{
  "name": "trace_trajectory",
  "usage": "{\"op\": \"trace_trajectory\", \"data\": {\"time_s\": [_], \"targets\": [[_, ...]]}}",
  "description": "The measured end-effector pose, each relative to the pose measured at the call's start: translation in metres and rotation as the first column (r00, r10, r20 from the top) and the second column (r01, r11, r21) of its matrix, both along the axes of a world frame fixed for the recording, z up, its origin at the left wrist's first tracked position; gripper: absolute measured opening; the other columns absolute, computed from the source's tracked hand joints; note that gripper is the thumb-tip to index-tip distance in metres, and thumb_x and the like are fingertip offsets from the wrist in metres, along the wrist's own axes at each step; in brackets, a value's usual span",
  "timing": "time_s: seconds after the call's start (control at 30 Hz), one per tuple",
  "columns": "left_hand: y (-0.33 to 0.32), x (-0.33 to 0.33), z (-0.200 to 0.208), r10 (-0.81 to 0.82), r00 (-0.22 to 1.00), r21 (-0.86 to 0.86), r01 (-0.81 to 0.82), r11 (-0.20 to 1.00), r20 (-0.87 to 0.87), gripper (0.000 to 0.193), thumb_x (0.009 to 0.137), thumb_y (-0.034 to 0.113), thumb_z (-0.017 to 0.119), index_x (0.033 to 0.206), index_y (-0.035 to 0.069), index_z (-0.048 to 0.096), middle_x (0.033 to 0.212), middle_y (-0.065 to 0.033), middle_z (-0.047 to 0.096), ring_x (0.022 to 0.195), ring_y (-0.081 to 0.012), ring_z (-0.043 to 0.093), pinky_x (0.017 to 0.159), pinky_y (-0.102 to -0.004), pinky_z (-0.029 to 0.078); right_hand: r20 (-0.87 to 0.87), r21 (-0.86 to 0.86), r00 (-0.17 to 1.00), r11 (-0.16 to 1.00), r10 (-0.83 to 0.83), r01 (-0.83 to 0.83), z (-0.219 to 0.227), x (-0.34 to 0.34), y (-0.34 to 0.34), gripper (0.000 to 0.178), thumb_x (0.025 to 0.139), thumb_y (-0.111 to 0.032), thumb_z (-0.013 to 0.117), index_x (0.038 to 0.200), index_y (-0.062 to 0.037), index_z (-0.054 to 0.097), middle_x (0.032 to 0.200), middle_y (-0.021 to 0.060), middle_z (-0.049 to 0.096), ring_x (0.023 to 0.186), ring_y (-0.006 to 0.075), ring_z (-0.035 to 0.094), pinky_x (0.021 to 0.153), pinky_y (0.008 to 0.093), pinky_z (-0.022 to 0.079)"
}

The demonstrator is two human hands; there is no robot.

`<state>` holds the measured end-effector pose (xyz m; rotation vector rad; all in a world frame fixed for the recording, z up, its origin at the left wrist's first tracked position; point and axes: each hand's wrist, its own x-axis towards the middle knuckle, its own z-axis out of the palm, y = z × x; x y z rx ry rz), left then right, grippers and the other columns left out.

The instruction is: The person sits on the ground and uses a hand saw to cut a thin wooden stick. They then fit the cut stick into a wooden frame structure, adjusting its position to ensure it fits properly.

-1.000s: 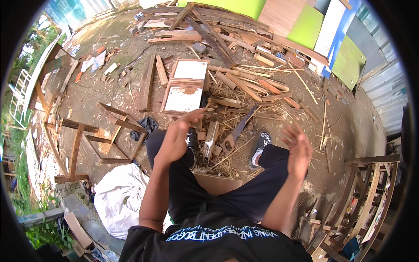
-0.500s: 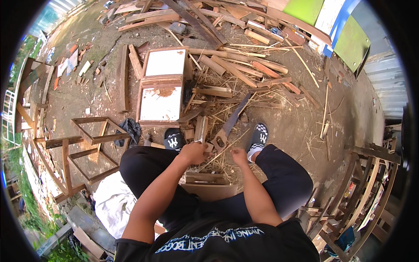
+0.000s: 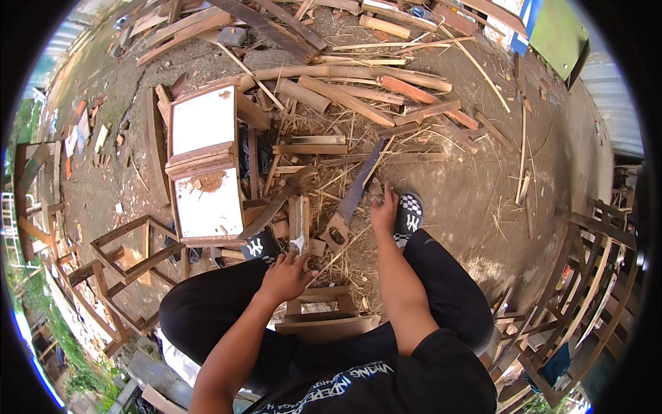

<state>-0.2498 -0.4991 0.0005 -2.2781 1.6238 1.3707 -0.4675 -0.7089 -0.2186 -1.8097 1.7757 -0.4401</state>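
Note:
My left hand (image 3: 284, 277) is open, fingers spread, just below the near end of a short wooden piece (image 3: 300, 217) with a whitish patch on it. A handsaw (image 3: 354, 196) lies on the ground between my feet, its wooden handle (image 3: 336, 232) toward me and its blade pointing away. To the right of the blade, my right hand (image 3: 384, 207) reaches forward with its fingers apart, close to a small wood block (image 3: 375, 186). Nothing shows in either hand. A low wooden piece (image 3: 324, 330) stands close to me, between my legs.
A wooden cabinet with white panels (image 3: 207, 200) lies at the left. Empty wooden frames (image 3: 124, 255) stand nearer on that side. Planks and bamboo (image 3: 352, 100) are heaped ahead among straw. At the lower right leans a wooden rack (image 3: 579, 297).
My left hand has opened and drawn back from the wooden piece. My right hand has moved forward beside the saw blade. The view has shifted, while the saw stays on the ground.

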Motion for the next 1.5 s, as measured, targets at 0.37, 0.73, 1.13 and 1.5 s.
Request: {"op": "trace_trajectory", "data": {"time_s": [0.37,0.73,1.13,1.5], "targets": [[-0.005,-0.002,-0.016,0.036,0.999,0.062,-0.033,0.998,-0.039,0.056,0.101,0.050,0.058,0.138,0.009,0.060,0.139,-0.0225,0.057,0.130,-0.0424,0.054,0.106,-0.0513,0.049,0.117,-0.093,0.975,0.976,-0.186,0.198,-0.012,-0.018,0.008,0.025,0.091,0.002,0.063,0.113,-0.0028,0.073,0.102,0.0184,0.068,0.092,0.0359,0.068,0.080,0.0423,0.055],[-0.016,-0.017,-0.020,0.050,0.996,0.047,-0.047,0.998,-0.072,0.047,0.100,0.044,0.063,0.129,0.007,0.065,0.132,-0.0207,0.060,0.122,-0.0444,0.059,0.102,-0.0504,0.051,-0.100,-0.002,0.995,1.000,0.027,-0.027,-0.017,-0.009,-0.010,0.033,0.089,-0.012,0.075,0.122,-0.0086,0.074,0.117,0.0132,0.064,0.113,0.0354,0.058,0.100,0.0434,0.047],[-0.017,-0.020,-0.023,0.047,0.994,0.083,-0.039,0.996,-0.094,0.048,0.101,0.046,0.061,0.132,0.009,0.064,0.129,-0.0203,0.063,0.122,-0.0423,0.060,0.101,-0.0493,0.051,-0.073,-0.070,0.994,0.995,-0.079,0.073,-0.012,0.005,-0.010,0.011,0.092,-0.012,0.069,0.100,-0.0051,0.072,0.107,0.0140,0.064,0.102,0.0393,0.061,0.090,0.0460,0.049],[-0.031,-0.030,-0.004,0.002,0.984,-0.097,-0.019,0.995,-0.176,0.050,0.101,0.046,0.059,0.131,0.006,0.064,0.129,-0.0233,0.063,0.117,-0.0442,0.063,0.097,-0.0492,0.053,0.366,0.374,0.821,0.877,-0.438,0.301,-0.019,-0.021,0.020,0.015,0.102,-0.011,0.063,0.102,0.0032,0.067,0.084,0.0127,0.071,0.071,0.0234,0.066,0.063,0.0358,0.054]]}}
